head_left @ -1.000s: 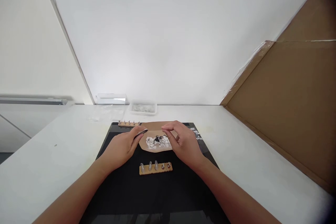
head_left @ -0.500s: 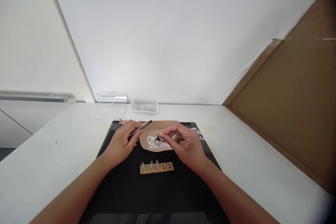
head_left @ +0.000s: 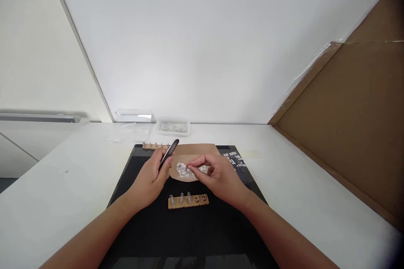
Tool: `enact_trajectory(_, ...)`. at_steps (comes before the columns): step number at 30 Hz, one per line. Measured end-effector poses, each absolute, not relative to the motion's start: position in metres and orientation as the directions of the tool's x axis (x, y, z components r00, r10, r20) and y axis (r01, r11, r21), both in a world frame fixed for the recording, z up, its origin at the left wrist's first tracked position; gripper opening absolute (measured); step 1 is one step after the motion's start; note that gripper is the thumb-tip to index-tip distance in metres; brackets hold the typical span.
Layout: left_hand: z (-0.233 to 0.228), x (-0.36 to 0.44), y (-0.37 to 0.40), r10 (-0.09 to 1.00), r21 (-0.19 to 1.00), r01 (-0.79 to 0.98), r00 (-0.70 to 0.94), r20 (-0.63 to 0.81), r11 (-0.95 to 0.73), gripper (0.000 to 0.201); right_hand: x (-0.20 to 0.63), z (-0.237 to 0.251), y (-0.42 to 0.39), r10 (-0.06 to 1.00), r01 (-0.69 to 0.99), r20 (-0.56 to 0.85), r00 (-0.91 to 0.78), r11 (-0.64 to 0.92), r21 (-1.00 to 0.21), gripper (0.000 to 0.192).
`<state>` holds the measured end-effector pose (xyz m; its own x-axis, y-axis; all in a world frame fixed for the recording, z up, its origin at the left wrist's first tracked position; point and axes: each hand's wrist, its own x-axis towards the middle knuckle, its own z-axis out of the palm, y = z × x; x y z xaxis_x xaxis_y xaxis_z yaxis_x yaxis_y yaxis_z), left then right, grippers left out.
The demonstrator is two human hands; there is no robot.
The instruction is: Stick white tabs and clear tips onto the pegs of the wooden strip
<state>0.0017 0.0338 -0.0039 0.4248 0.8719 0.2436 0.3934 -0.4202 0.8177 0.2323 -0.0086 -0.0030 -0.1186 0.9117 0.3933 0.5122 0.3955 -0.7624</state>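
Observation:
My left hand (head_left: 150, 180) is closed around a slim, dark, flat stick with a pale edge (head_left: 170, 151), which points up and away. Thumb and forefinger of my right hand (head_left: 217, 173) are pinched together over a tan sheet (head_left: 195, 149). Whatever lies between those fingertips is too small or hidden to make out. Beneath and beside them, small white flakes (head_left: 182, 170) are heaped on the sheet. Nearer to me, a tan strip (head_left: 188, 202) carries clear nail-tip-shaped pieces (head_left: 189, 197) on its left and bare metal posts (head_left: 204, 197) on its right.
A black mat (head_left: 189, 235) lies under everything on the white table (head_left: 290, 168). At its far left edge stands another strip with metal posts (head_left: 155, 146). White marks (head_left: 235, 159) show at far right. Behind are a clear tray (head_left: 173, 127) and a cardboard panel (head_left: 344, 126).
The stick in my left hand has turned to point more steeply away. My right fingertips have shifted slightly left over the flakes, and the dark bit seen near them no longer shows.

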Motion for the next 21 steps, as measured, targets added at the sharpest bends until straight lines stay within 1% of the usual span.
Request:
enact_trajectory(2, -0.004, 0.002, 0.034, 0.868, 0.819, 0.384, 0.43, 0.249, -0.426, 0.031, 0.232, -0.005, -0.009, 0.935, 0.477, 0.34, -0.099, 0.344, -0.809, 0.017)
enact_trajectory(5, -0.002, 0.0, 0.035, 0.83, 0.754, 0.401, 0.444, 0.337, -0.52, 0.031, 0.231, -0.005, -0.01, 0.952, 0.383, 0.291, -0.099, 0.306, -0.871, 0.024)
enact_trajectory(7, -0.002, -0.001, 0.036, 0.827, 0.738, 0.405, 0.42, 0.374, -0.54, 0.029, 0.23, -0.003, -0.012, 0.955, 0.332, 0.274, -0.116, 0.297, -0.895, 0.027)
enact_trajectory(9, -0.001, -0.002, 0.036, 0.866, 0.794, 0.379, 0.357, 0.348, -0.476, 0.029, 0.228, 0.0, -0.014, 0.955, 0.266, 0.259, -0.141, 0.289, -0.92, 0.029)
enact_trajectory(12, -0.002, -0.001, 0.036, 0.928, 0.892, 0.305, 0.271, 0.255, -0.334, 0.032, 0.227, 0.004, -0.015, 0.958, 0.141, 0.248, -0.141, 0.268, -0.953, 0.038)
enact_trajectory(14, -0.003, 0.0, 0.036, 0.943, 0.924, 0.256, 0.249, 0.22, -0.283, 0.038, 0.226, 0.005, -0.015, 0.961, 0.098, 0.25, -0.116, 0.262, -0.96, 0.042)
enact_trajectory(15, -0.004, 0.0, 0.036, 0.942, 0.928, 0.243, 0.251, 0.222, -0.283, 0.043, 0.226, 0.004, -0.014, 0.962, 0.101, 0.257, -0.097, 0.266, -0.959, 0.042)
enact_trajectory(17, -0.006, 0.0, 0.034, 0.914, 0.892, 0.259, 0.277, 0.297, -0.369, 0.045, 0.225, 0.004, -0.013, 0.959, 0.14, 0.276, -0.069, 0.283, -0.949, 0.04)
enact_trajectory(19, -0.006, -0.001, 0.033, 0.836, 0.788, 0.305, 0.33, 0.439, -0.535, 0.034, 0.223, 0.004, -0.014, 0.954, 0.189, 0.292, -0.066, 0.3, -0.935, 0.039)
enact_trajectory(21, -0.005, -0.001, 0.03, 0.732, 0.664, 0.322, 0.41, 0.545, -0.675, 0.027, 0.22, 0.004, -0.017, 0.952, 0.214, 0.292, -0.096, 0.306, -0.928, 0.036)
